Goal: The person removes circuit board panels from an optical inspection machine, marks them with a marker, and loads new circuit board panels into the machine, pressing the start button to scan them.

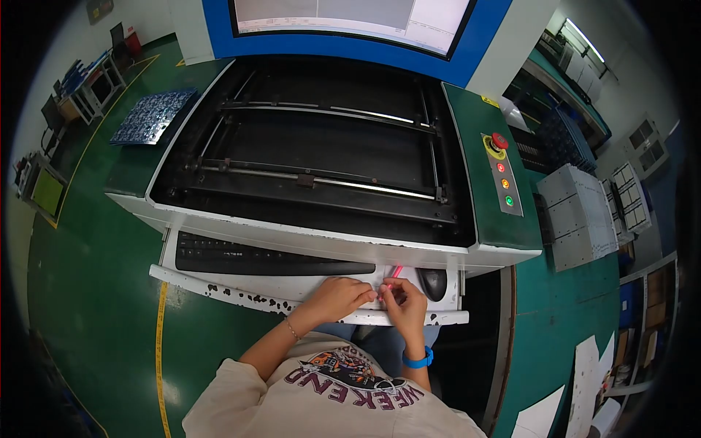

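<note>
Over the pull-out tray (252, 292), my left hand (340, 298) and my right hand (406, 304) meet with their fingertips close together. A small pink piece (385, 290) shows at the fingers of my right hand, which are pinched on it. It is too small to tell its kind. The fingers of my left hand are drawn together at its other side, and what they hold, if anything, is hidden. Just beyond my right hand, a slim pink stick-like thing (397, 271) lies on the tray.
A black keyboard (263, 255) lies on the tray to the left, a black mouse (433, 284) to the right. Behind stands a machine with dark rails (321, 179), a red stop button (499, 141) and a screen (350, 18). A blue circuit panel (153, 117) rests at left.
</note>
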Demonstrator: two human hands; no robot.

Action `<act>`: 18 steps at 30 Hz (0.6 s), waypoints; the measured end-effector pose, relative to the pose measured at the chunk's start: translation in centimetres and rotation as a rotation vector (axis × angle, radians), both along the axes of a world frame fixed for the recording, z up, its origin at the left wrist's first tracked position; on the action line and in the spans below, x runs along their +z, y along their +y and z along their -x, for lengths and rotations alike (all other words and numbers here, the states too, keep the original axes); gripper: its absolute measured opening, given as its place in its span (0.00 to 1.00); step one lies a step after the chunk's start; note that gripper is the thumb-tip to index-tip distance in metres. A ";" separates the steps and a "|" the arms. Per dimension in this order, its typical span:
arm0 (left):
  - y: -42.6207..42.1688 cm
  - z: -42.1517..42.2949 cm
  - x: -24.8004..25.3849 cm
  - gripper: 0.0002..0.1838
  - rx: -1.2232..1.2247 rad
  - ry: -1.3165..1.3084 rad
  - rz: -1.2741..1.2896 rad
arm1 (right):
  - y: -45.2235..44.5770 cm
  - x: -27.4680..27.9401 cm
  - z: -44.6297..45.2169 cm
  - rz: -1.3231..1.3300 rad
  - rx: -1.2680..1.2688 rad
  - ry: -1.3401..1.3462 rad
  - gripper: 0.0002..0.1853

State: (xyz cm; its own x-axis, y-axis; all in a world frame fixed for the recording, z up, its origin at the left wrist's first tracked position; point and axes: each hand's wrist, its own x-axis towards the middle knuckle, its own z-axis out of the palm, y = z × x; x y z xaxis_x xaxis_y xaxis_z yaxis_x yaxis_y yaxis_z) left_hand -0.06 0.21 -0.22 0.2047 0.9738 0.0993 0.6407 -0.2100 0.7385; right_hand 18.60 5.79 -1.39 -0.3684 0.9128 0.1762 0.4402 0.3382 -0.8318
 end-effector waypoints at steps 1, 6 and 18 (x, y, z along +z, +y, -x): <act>0.0 0.0 0.0 0.17 -0.001 0.003 -0.002 | 0.0 -0.1 0.0 0.000 0.000 0.000 0.09; 0.0 0.0 -0.3 0.18 -0.001 0.005 -0.009 | -0.1 -0.2 0.1 0.069 -0.040 0.021 0.08; 0.1 0.0 -0.1 0.19 -0.007 0.005 -0.001 | -0.1 0.1 0.1 0.060 -0.034 -0.008 0.09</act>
